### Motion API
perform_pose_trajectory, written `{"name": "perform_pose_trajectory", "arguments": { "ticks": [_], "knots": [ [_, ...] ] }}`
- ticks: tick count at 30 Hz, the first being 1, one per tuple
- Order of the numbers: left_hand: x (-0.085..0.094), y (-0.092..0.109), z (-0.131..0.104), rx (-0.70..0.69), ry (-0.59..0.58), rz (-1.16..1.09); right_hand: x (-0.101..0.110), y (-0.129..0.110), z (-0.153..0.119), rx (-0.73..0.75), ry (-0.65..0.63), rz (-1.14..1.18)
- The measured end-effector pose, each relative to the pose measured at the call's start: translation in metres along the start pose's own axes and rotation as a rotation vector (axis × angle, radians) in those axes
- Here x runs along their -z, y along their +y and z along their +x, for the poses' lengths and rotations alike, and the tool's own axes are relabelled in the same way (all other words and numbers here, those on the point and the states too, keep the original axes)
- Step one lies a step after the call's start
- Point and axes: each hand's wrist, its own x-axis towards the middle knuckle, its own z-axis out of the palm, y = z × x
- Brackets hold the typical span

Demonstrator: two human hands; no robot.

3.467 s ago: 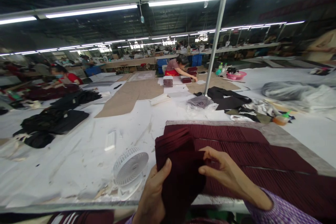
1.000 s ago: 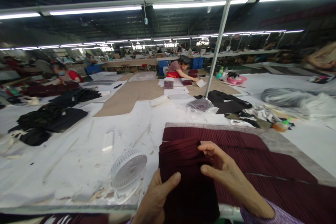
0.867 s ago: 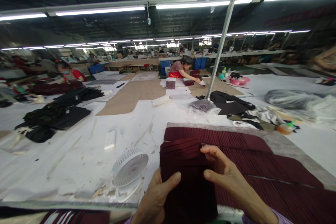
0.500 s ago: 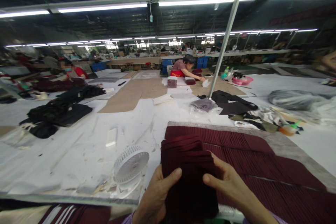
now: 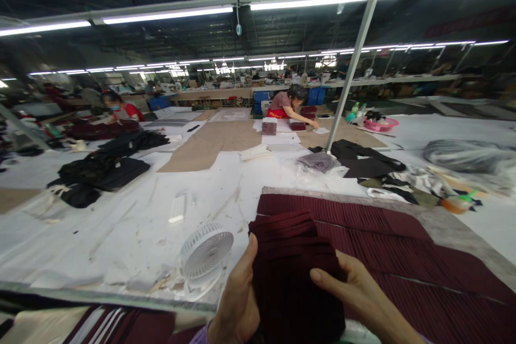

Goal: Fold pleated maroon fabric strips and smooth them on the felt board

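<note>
My left hand (image 5: pixel 238 301) and my right hand (image 5: pixel 355 293) both grip a stack of dark maroon fabric pieces (image 5: pixel 292 260) at the table's near edge. The left palm supports the stack's left side, thumb up along its edge. The right hand's thumb and fingers press on the stack's right side. Under and beyond the stack, rows of maroon pleated pieces (image 5: pixel 387 247) lie fanned out on a grey board (image 5: pixel 447 226).
A small white fan (image 5: pixel 205 250) lies just left of the stack. A white bar (image 5: pixel 177 208), black garments (image 5: pixel 100 172), brown paper (image 5: pixel 209 142), a bagged item (image 5: pixel 318 162), dark clothes (image 5: pixel 363 157) and a slanted metal pole (image 5: pixel 355 59) are on the table. Other people work at the far end.
My left thumb has slid from the front of the stack to its left edge. The right hand has shifted lower on the stack. The view has drifted slightly left.
</note>
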Motion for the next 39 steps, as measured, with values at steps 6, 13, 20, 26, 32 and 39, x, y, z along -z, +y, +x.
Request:
{"name": "perform_pose_trajectory", "arguments": {
  "ticks": [6,13,20,26,32,39],
  "knots": [
    [-0.004,0.001,-0.001,-0.007,-0.006,0.031,0.000,-0.006,-0.003,-0.018,-0.046,0.031],
    [0.011,-0.014,-0.002,-0.118,-0.081,0.187,-0.003,-0.005,-0.003,0.007,0.018,0.033],
    [0.018,-0.016,-0.002,0.017,-0.154,0.376,0.005,-0.007,-0.001,0.231,0.129,-0.098],
    [0.019,-0.014,-0.004,0.049,-0.220,0.418,0.014,-0.015,0.000,0.233,0.145,-0.189],
    [0.017,-0.011,-0.006,0.039,-0.198,0.418,0.015,-0.014,-0.001,0.263,0.155,-0.241],
    [0.016,-0.007,-0.005,0.026,-0.203,0.413,0.011,-0.023,0.000,0.246,0.019,-0.185]
  ]
}}
